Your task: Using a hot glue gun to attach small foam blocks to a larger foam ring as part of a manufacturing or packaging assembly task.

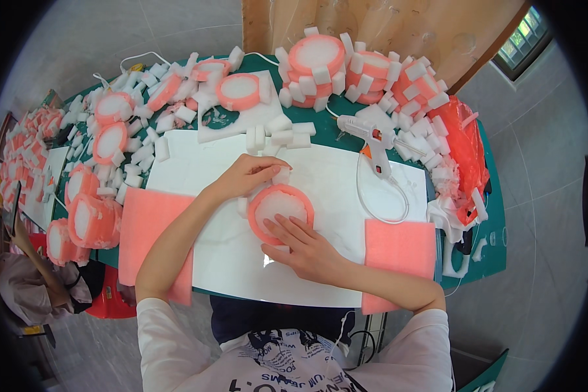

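Note:
A round foam piece, with a pink rim and a white centre, lies on a white board in front of me. My left hand is closed at its far edge, the fingertips on a small white foam block against the pink rim. Its fingers partly cover that block. Across the disc's near right side, my right hand rests with its fingers stretched out and apart. Another white block touches the rim on the left. Just beyond my left hand stand several loose white foam blocks.
A white glue gun lies at the right, its cable looped on the board. Pink foam sheets flank the board. Stacked pink-and-white discs and heaped blocks line the back and left. A red plastic bag sits far right. Another person works at left.

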Demonstrator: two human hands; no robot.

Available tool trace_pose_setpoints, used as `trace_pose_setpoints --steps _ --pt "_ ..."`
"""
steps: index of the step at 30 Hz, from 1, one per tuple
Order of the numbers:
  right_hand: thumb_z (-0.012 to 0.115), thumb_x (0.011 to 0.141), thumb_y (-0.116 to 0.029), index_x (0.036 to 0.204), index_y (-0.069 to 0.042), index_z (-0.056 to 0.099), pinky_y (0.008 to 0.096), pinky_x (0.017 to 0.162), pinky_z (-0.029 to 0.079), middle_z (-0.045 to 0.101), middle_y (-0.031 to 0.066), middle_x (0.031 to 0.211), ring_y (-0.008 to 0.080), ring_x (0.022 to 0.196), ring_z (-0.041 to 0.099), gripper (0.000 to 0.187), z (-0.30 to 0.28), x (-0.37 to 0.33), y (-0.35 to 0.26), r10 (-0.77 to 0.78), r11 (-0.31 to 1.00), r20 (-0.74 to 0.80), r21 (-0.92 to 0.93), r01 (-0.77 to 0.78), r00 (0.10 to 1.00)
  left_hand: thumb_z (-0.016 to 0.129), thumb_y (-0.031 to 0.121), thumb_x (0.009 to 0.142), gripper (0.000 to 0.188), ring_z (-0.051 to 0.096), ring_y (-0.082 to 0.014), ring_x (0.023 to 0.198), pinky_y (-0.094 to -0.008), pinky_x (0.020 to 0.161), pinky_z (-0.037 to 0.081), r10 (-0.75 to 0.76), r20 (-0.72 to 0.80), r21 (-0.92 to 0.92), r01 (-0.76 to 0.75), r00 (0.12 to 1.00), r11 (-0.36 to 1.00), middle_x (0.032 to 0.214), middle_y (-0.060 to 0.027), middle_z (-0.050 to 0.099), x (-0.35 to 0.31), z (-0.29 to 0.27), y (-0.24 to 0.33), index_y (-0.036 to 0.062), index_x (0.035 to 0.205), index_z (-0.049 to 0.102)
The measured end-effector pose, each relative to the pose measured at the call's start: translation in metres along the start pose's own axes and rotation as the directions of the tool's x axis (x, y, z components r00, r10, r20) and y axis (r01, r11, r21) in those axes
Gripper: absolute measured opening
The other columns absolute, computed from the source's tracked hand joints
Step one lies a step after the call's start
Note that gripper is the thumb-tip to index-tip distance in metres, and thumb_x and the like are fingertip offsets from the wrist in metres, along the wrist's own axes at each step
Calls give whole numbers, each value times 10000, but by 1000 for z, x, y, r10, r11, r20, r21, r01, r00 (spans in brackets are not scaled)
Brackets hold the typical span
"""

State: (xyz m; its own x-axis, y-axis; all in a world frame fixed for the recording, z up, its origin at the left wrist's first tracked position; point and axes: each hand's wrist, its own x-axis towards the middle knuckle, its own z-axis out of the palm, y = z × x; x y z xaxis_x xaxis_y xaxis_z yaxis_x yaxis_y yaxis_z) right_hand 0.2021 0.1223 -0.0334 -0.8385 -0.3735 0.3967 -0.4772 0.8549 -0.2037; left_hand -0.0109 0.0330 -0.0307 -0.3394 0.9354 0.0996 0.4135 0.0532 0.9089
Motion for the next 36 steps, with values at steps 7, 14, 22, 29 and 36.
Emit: trace_pose_setpoints --steps 7,14,22,29,36 --pt "538 714 -44 1113 -125 481 429 970 355 363 203 1330 344 1199 395 411 -1 0 0 -10 999 -9 -31 10 1000 503 169 875 226 429 -66 618 -222 573 388 5 -10 -3 -5 1000 1000 711 -16 589 0 0 1 66 1023 640" --pt "534 719 -50 1102 -127 480 420 972 355 371 194 1328 333 1192 404 394 0 0 -1 -4 999 -22 -41 3 1000 507 171 875 224 418 -65 602 -219 559 379 1 -7 -6 -1 1000 1000 676 -13 564 0 0 0 66 1021 640" --pt "554 726 -30 1059 -147 536 398 981 365 413 145 1324 305 1200 426 354 -1 2 -1 33 999 -26 -24 -33 999 511 178 877 220 433 -67 600 -223 556 381 -1 -13 3 1 1000 1000 670 -21 569 0 1 3 71 1017 643" --pt "543 700 -32 1103 -125 487 414 958 369 392 184 1311 327 1184 411 418 1 1 1 -20 998 -24 -56 18 1000 517 192 875 228 448 -77 609 -232 574 394 0 4 26 0 1000 1000 669 -34 566 0 -1 4 73 1027 639" --pt "539 711 -38 1103 -126 493 420 963 364 392 185 1311 334 1181 417 404 2 0 1 -7 1000 -27 -26 6 1000 516 190 875 230 448 -79 609 -233 578 396 20 -2 15 -20 1000 1000 667 -32 565 1 0 0 73 1031 637"
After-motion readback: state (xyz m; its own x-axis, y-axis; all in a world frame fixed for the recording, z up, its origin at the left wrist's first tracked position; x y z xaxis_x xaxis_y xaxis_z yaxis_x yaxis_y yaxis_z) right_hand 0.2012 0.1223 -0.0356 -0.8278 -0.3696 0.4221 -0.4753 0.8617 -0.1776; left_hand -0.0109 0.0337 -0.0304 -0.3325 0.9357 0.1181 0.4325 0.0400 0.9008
